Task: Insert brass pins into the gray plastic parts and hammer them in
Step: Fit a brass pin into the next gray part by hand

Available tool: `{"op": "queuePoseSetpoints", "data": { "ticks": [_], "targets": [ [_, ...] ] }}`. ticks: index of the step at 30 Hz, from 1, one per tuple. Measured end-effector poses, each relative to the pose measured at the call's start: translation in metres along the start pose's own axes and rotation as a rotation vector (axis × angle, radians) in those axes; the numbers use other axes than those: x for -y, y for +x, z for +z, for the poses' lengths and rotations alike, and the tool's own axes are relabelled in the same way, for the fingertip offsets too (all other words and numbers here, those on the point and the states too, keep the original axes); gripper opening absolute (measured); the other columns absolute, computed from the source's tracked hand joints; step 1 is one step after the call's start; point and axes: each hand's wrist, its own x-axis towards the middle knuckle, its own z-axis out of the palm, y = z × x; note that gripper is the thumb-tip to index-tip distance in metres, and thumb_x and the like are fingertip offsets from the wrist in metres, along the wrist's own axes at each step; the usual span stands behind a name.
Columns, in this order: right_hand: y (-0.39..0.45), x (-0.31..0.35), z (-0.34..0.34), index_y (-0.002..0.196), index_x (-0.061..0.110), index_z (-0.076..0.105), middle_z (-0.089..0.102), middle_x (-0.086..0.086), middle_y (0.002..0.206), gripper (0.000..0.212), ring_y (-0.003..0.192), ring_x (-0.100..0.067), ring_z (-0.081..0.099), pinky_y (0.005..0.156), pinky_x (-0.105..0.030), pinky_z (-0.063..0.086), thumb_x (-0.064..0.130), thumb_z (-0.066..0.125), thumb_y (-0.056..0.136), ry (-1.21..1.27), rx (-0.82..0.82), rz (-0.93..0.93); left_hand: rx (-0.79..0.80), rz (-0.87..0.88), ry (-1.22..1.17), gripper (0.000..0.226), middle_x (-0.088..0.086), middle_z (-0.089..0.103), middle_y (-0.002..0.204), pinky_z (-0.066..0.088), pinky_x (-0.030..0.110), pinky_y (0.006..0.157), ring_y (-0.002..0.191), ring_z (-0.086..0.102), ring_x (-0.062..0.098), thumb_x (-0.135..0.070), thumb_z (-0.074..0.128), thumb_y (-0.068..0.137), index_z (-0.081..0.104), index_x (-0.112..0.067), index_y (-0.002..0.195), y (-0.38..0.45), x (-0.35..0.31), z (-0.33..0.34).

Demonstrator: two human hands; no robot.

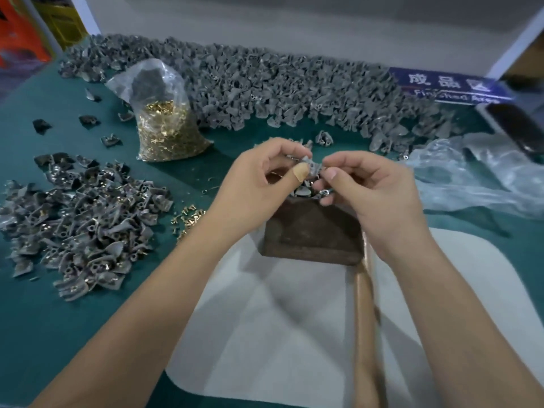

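Note:
My left hand pinches a gray plastic part between thumb and fingers, above a dark wooden block. My right hand is close against the part from the right, thumb and forefinger pinched together at its edge; whatever they hold is too small to make out. More gray parts lie under the hands on the block's far end. A wooden hammer handle runs from the block toward me, under my right forearm. Loose brass pins lie left of the block.
A clear bag of brass pins stands at the back left. A long heap of gray parts lines the far side, another pile lies at left. Crumpled plastic bags sit at right, a blue sign behind them.

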Motion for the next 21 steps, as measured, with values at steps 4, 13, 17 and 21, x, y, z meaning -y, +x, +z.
{"op": "queuePoseSetpoints", "data": {
  "ticks": [4,13,17,21],
  "targets": [
    [0.003,-0.009,-0.004,0.096,0.027,0.071,0.071,0.014,0.083,0.02,0.079,-0.004,0.065,0.07,-0.021,0.053,0.008,0.067,0.098,-0.32,-0.047,-0.151,-0.087,0.029,0.047,0.019,-0.015,0.074,0.103,0.052,0.017,0.088,0.097,0.07,-0.001,-0.018,0.07,0.096,0.068,-0.026,0.113,0.0,0.008,0.009],
    [0.002,-0.02,-0.006,0.097,0.014,0.074,0.065,0.008,0.092,0.004,0.091,-0.008,0.059,0.081,-0.019,0.043,0.011,0.07,0.096,-0.644,-0.046,-0.392,-0.135,0.049,0.006,0.018,-0.019,0.075,0.101,0.049,0.011,0.083,0.096,0.07,-0.002,-0.015,0.071,0.094,0.072,-0.021,0.111,-0.015,0.012,0.016],
    [0.002,-0.022,-0.008,0.097,0.013,0.074,0.065,0.005,0.093,0.005,0.09,-0.008,0.059,0.081,-0.018,0.042,0.011,0.071,0.095,-0.637,-0.033,-0.418,-0.144,0.042,0.006,0.015,-0.012,0.075,0.099,0.053,0.019,0.086,0.096,0.071,0.001,-0.014,0.073,0.093,0.07,-0.018,0.108,-0.017,0.012,0.018],
    [0.0,-0.023,-0.006,0.098,0.015,0.074,0.065,0.005,0.093,0.006,0.089,-0.005,0.06,0.078,-0.014,0.04,0.01,0.071,0.095,-0.63,-0.058,-0.413,-0.114,0.076,-0.003,0.016,-0.014,0.075,0.1,0.051,0.013,0.085,0.096,0.071,0.0,-0.013,0.073,0.093,0.07,-0.021,0.107,-0.018,0.011,0.016]
  ]
}}
